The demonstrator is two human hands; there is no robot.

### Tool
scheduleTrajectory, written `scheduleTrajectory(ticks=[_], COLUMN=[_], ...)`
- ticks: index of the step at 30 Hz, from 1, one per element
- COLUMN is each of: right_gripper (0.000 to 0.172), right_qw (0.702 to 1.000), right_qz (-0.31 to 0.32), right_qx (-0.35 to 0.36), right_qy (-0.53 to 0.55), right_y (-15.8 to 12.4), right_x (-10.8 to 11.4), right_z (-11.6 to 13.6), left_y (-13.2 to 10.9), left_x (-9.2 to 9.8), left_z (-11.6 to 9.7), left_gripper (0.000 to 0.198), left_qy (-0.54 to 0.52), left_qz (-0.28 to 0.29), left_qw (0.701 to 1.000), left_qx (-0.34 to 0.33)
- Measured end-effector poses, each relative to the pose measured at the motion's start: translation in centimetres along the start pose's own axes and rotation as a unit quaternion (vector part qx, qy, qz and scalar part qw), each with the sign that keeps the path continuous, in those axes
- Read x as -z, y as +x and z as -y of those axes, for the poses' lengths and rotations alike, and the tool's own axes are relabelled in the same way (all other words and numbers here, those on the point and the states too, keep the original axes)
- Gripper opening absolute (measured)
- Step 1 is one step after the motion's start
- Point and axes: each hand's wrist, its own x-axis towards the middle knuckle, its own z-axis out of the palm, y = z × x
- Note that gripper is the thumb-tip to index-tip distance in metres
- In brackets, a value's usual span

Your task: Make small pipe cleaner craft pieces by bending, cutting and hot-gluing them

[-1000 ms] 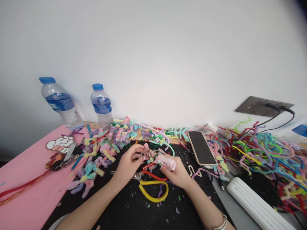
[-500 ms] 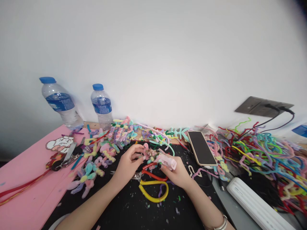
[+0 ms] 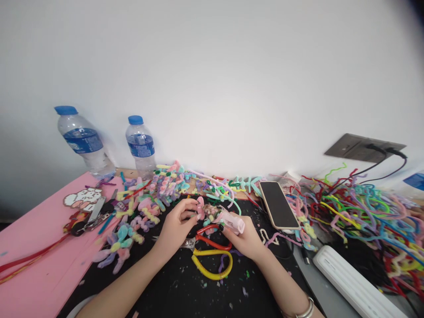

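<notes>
My left hand (image 3: pixel 175 227) pinches a small pastel pipe-cleaner craft piece (image 3: pixel 206 211) over the black mat (image 3: pixel 172 287). My right hand (image 3: pixel 243 240) grips a small pink glue-gun-like tool (image 3: pixel 233 222) whose tip points at that piece. Both hands meet near the mat's far middle. Just below them lie pliers with red handles (image 3: pixel 208 238) and a yellow looped pipe cleaner (image 3: pixel 212 265).
Two water bottles (image 3: pixel 82 143) (image 3: pixel 141 145) stand at the back left by the wall. A pink sheet (image 3: pixel 39 260) with keys (image 3: pixel 92 216) lies left. Pastel craft pieces (image 3: pixel 155 194) lie behind, a phone (image 3: pixel 278 204) and tangled pipe cleaners (image 3: pixel 364 212) right, a white power strip (image 3: pixel 354 282) front right.
The pink tool has shifted very slightly right and down, and my left fingers have adjusted on the craft piece. Otherwise nothing has moved.
</notes>
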Motion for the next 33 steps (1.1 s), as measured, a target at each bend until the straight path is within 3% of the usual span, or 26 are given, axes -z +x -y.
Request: scheduleTrajectory(ticks=[26, 30, 33], right_gripper=[0.014, 0.011, 0.012], right_qw=[1.000, 0.997, 0.987], right_qz=[-0.009, -0.060, -0.140], right_qx=[-0.023, -0.029, -0.048], right_qy=[-0.017, -0.033, -0.065], right_y=[-0.1, -0.2, -0.1], right_x=[0.3, 0.5, 0.8], right_z=[-0.2, -0.5, -1.1], left_y=[0.0, 0.0, 0.1], left_x=[-0.1, 0.0, 0.0], left_z=[-0.1, -0.2, -0.3], left_gripper=[0.025, 0.024, 0.025], left_qy=[-0.026, -0.028, -0.032], left_qz=[-0.011, -0.017, -0.023], left_qw=[1.000, 0.999, 0.999], left_qx=[0.000, 0.010, 0.016])
